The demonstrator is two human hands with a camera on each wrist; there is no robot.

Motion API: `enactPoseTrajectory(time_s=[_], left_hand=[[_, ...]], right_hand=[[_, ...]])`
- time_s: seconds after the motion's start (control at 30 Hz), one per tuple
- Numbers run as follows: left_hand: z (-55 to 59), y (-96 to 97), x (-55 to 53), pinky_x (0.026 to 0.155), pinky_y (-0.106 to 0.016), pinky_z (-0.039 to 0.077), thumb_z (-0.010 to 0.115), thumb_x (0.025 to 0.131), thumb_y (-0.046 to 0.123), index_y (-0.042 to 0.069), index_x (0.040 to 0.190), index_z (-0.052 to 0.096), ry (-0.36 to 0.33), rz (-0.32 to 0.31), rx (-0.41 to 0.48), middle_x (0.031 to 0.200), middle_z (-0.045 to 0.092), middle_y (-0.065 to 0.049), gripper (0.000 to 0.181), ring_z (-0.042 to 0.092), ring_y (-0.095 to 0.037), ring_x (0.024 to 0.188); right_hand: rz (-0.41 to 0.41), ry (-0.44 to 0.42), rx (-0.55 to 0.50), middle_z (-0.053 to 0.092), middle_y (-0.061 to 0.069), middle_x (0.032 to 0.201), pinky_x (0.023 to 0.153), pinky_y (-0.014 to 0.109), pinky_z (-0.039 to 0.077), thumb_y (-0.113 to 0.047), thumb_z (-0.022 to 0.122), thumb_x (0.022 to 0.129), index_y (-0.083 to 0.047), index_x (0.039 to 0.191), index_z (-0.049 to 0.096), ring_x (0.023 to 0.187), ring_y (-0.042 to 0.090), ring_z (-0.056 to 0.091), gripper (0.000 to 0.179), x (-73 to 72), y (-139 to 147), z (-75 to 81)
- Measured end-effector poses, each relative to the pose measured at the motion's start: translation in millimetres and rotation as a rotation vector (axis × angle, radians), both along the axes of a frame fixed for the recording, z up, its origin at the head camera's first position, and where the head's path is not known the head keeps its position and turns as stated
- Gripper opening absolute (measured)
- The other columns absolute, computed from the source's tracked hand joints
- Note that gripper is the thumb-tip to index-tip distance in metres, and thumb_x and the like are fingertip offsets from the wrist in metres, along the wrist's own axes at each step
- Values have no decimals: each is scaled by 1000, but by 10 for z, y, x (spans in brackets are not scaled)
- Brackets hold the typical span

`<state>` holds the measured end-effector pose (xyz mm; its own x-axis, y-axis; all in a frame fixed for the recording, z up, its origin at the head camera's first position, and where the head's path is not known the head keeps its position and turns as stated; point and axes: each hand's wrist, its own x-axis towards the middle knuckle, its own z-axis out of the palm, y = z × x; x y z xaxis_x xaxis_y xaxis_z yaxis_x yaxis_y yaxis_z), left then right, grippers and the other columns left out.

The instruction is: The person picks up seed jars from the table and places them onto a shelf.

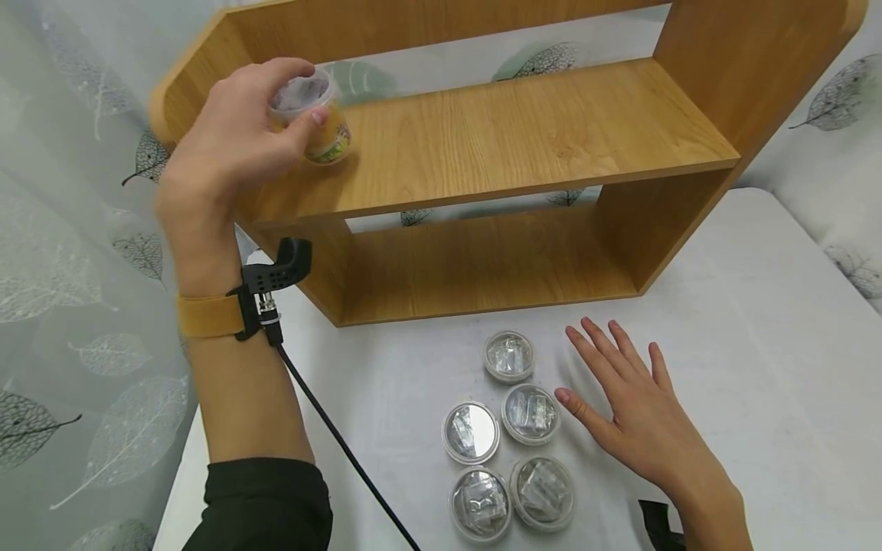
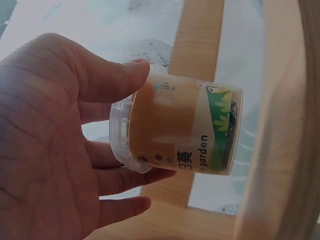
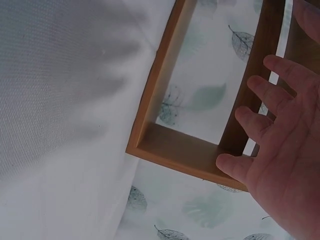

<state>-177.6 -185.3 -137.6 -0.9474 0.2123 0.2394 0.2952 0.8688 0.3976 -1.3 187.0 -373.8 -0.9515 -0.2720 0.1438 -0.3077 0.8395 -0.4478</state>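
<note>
A small clear plastic cup point(image 2: 170, 125) with a lid and an orange and green printed label is held by my left hand point(image 1: 241, 122). Thumb and fingers grip it round the lidded end, and it is at the left part of the wooden shelf's upper board point(image 1: 482, 138). Dark contents show at the cup's bottom in the left wrist view. My right hand point(image 1: 637, 413) is over the white table, fingers spread and holding nothing. Nearest to it is a round clear-lidded cup point(image 1: 530, 414), one of several standing together on the table.
The wooden shelf point(image 1: 627, 252) stands at the back of the white table point(image 1: 772, 367), with side walls and a lower compartment. Leaf-patterned curtain point(image 1: 103, 306) hangs at the left and behind. A black cable point(image 1: 344, 444) runs down from the left wrist strap.
</note>
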Motion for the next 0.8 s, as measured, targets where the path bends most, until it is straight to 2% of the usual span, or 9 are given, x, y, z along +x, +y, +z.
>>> enactPoseTrajectory(time_s=[0.13, 0.3, 0.63, 0.8], left_hand=[[-43, 0, -68, 110, -45, 34, 51, 98, 37, 15, 152, 39, -46, 14, -11, 149, 43, -7, 59, 38, -26, 130], [-99, 4, -109, 110, -50, 33, 50, 98, 37, 14, 152, 38, -69, 20, -22, 150, 40, -11, 60, 37, -30, 131], [-110, 23, -119, 110, -52, 33, 49, 98, 37, 14, 154, 34, -66, 24, -41, 150, 37, -14, 62, 36, -32, 133], [-94, 19, -82, 114, -49, 27, 49, 98, 38, 15, 157, 28, -53, 18, -61, 158, 29, -9, 66, 30, -29, 139]], right_hand=[[2, 3, 0, 21, 6, 162, 113, 61, -10, -47, 64, 93, -24, 158, 26, 149, 33, 9, 78, 2, 7, 5], [3, 7, -3, 21, 6, 162, 113, 61, -9, -48, 63, 94, -24, 158, 26, 149, 33, 10, 77, 10, 20, 10], [-3, 4, -9, 21, 6, 162, 113, 61, -9, -48, 63, 93, -24, 157, 27, 149, 32, 9, 77, 16, 25, 11], [-2, 2, -8, 21, 6, 162, 113, 61, -10, -48, 63, 93, -24, 157, 27, 149, 32, 8, 77, 16, 25, 14]])
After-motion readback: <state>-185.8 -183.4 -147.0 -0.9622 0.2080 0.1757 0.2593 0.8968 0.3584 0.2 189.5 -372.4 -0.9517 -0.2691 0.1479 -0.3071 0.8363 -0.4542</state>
